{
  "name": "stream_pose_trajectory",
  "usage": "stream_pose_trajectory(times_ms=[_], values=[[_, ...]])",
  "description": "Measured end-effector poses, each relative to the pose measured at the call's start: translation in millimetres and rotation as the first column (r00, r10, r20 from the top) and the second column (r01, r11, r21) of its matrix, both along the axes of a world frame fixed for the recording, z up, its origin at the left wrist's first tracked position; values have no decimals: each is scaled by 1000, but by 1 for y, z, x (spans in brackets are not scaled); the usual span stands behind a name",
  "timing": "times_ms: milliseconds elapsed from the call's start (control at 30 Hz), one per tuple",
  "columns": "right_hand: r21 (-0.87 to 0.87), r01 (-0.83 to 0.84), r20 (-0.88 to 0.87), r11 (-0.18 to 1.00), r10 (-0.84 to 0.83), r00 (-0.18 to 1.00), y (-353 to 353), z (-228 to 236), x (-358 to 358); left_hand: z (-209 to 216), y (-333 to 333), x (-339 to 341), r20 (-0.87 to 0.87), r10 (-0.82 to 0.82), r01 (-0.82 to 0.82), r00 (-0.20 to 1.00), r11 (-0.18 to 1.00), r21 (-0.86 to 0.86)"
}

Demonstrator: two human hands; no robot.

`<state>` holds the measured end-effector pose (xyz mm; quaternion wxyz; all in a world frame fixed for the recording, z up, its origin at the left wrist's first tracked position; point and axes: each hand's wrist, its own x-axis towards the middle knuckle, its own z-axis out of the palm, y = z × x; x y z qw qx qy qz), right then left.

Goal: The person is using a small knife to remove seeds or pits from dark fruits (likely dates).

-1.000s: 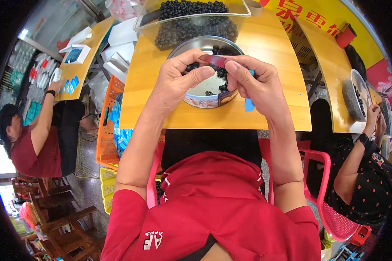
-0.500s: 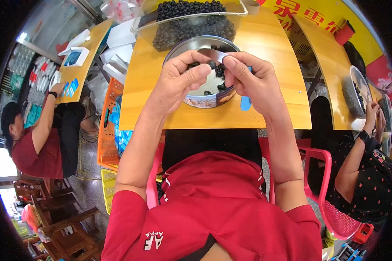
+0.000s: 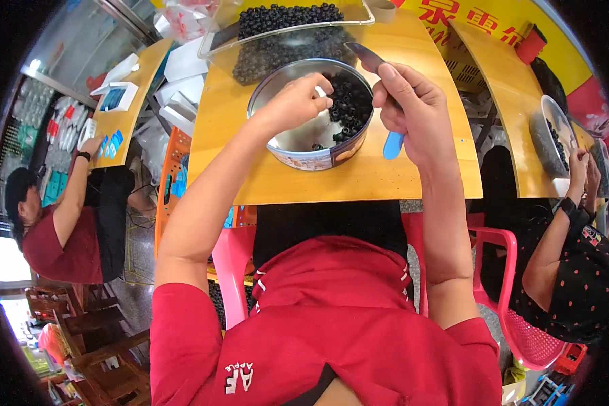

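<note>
My right hand is closed around a knife with a blue handle. Its blade points up and to the left, above the table. Over the left part of a round metal tin, my left hand hangs with its fingers bent and apart, and nothing shows between them. Small black plastic-looking pieces lie heaped along the tin's right side, with a few loose ones near its front wall.
Behind the tin, a clear plastic bin holds many similar black pieces. An orange crate stands left of the wooden table. One person works at the left, another at the right. A pink chair is beside me.
My hands have moved apart. The left one has lowered over the tin, and the black piece no longer shows in its fingers. The right has moved rightward, the knife blade now raised.
</note>
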<state>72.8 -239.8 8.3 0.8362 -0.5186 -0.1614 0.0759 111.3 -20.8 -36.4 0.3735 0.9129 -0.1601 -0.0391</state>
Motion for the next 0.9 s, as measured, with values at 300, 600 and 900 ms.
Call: stream_pose_trajectory(times_ms=[300,600,900], values=[[-7,4,-5,1000,-4,1000,0,-1,1,5,-5,-1,-15,-70,70,997,908,413],[-221,102,-11,970,-107,994,10,-15,7,37,4,-28,-308,-72,-51,949,926,-374],[-109,34,-141,993,-49,989,24,-11,-7,42,-18,-68,-166,-120,-54,979,631,-774]])
